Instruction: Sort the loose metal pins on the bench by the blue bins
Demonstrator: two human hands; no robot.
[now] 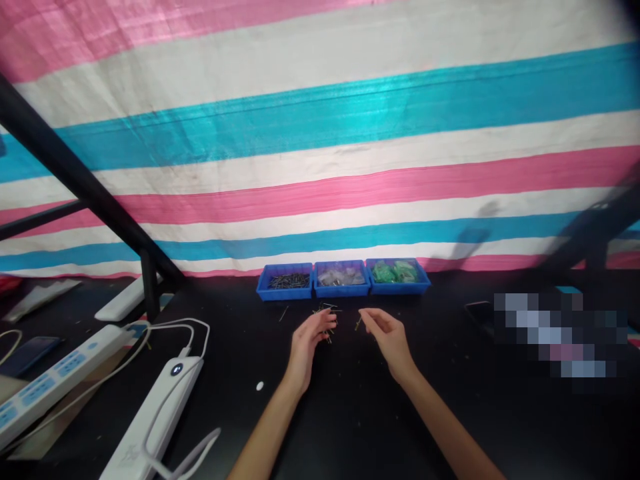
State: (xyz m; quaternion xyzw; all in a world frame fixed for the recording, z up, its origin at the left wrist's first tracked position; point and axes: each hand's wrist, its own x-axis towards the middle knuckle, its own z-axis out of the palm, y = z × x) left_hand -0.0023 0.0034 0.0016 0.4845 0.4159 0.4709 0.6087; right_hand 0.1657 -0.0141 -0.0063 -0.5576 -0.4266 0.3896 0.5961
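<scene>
My left hand is over a small heap of thin metal pins on the black table, its fingers loosely bent and apart from the thumb. Some pins show between and past its fingers; whether it touches them I cannot tell. To the right, my right hand pinches a thin brass-coloured pin between thumb and fingertips, pointing downward. A single loose pin lies left of the heap. Behind the hands stand three blue trays in a row: one with dark pins, one with clear pieces, one with green pieces.
At left are a white power bank with cables, a white power strip and a dark phone. A small white disc lies on the black table. A dark phone-like object is at right. A striped sheet hangs behind.
</scene>
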